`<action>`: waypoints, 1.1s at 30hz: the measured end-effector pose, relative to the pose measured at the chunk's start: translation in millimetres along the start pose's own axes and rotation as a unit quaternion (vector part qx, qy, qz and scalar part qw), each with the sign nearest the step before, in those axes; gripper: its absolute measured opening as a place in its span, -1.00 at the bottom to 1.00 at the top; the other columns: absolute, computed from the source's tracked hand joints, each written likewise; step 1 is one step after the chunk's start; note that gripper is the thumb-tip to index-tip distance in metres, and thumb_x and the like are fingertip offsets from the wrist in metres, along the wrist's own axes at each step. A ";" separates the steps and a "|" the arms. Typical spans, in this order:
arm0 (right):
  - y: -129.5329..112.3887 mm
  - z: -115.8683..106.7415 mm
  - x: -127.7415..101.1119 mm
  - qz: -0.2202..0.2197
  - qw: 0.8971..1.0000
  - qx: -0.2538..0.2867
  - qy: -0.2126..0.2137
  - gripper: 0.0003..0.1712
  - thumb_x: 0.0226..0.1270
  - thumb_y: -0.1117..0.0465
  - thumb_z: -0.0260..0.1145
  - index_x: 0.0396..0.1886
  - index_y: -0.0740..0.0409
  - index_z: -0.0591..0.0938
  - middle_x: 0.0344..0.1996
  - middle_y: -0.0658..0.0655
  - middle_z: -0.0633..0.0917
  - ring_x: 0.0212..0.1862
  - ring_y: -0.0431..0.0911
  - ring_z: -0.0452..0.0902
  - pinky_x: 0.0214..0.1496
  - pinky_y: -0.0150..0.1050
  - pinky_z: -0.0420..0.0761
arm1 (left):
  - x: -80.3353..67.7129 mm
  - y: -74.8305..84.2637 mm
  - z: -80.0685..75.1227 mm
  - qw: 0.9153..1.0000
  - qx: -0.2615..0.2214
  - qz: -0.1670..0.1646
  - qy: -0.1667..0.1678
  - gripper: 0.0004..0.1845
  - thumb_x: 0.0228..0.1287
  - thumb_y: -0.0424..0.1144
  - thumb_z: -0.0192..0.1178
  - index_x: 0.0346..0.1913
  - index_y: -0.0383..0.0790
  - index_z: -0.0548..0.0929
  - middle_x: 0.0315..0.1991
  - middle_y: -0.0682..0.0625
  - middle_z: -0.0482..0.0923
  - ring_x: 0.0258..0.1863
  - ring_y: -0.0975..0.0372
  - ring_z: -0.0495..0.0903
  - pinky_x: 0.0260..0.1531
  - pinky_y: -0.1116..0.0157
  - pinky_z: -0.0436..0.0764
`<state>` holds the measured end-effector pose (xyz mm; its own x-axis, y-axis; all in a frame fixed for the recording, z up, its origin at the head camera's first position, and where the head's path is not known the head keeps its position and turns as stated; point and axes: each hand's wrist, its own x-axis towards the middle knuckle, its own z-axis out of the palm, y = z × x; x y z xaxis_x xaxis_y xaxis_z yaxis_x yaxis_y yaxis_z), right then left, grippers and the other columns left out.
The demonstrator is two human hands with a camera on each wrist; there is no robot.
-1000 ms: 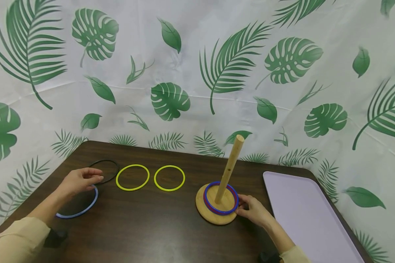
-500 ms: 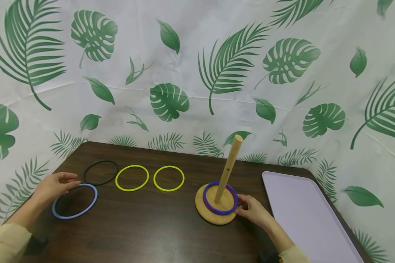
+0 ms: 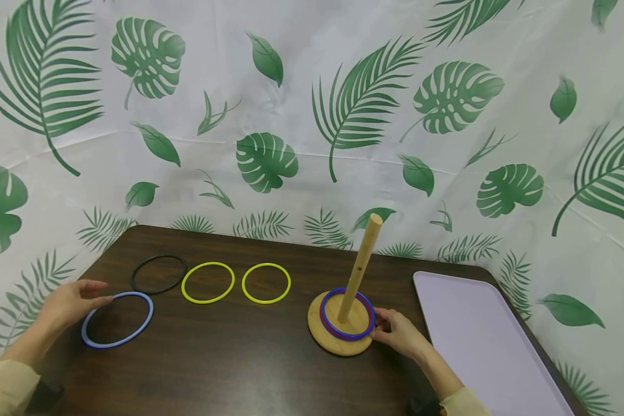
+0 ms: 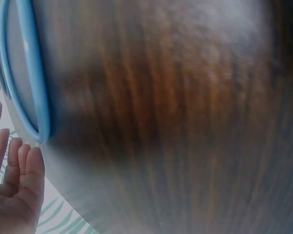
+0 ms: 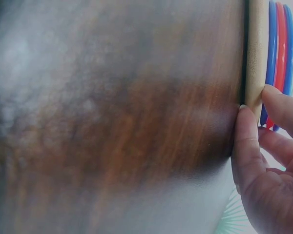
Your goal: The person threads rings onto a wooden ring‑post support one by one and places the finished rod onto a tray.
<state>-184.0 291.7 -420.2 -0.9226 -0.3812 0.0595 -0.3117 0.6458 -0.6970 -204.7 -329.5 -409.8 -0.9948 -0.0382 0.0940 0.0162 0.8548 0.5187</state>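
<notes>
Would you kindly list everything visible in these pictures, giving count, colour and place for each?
Table: one, dark brown wood, under everything.
Peg stand: one, light wood, round base with a leaning post, right of centre.
Rings on the stand: dark blue and red, stacked around the post on the base; the right wrist view shows three layers, blue, red, blue.
Light blue ring: one, flat on the table at the left.
Black ring: one, behind the light blue ring.
Yellow rings: two, side by side mid-table.
Tray: one, pale lilac, at the right edge.
Backdrop: white with green leaf print.
Left hand: fingers relaxed, beside the light blue ring.
Right hand: grips the edge of the stand's base.
</notes>
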 end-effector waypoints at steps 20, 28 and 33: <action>1.8 0.1 0.0 -0.017 1.000 -0.004 -0.001 -0.50 0.10 0.33 0.36 0.04 0.49 0.51 -0.35 0.07 0.60 -0.30 -0.28 0.48 -0.21 -0.36 0.54 | -2.7 -6.9 6.0 1.000 0.010 -0.002 -0.008 -0.56 0.13 -0.22 0.27 -0.11 -0.60 0.53 -0.31 -0.34 0.65 -0.26 -0.21 0.58 -0.35 0.07 0.43; 1.1 1.4 -0.1 -0.017 1.000 -0.004 0.003 -0.49 0.11 0.32 0.37 0.04 0.51 0.51 -0.35 0.08 0.59 -0.29 -0.27 0.46 -0.21 -0.36 0.53 | -3.1 -6.9 5.5 1.000 0.010 0.007 -0.003 -0.64 0.10 -0.28 0.28 -0.18 -0.58 0.56 -0.40 -0.25 0.67 -0.45 0.24 0.54 -0.41 0.22 0.37; 2.8 0.6 0.2 -0.020 1.000 -0.004 -0.002 -0.49 0.11 0.32 0.36 0.05 0.51 0.50 -0.33 0.09 0.60 -0.30 -0.29 0.48 -0.21 -0.36 0.55 | -4.2 -6.1 6.2 1.000 0.010 0.010 -0.003 -0.71 0.12 -0.32 0.23 -0.22 -0.55 0.59 -0.44 -0.19 0.67 -0.48 0.29 0.52 -0.43 0.25 0.36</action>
<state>-184.9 293.0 -422.7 -0.9083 -0.4099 0.0838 -0.3503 0.6355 -0.6881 -201.3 -331.4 -418.6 -0.9949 -0.0173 0.0992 0.0348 0.8652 0.5002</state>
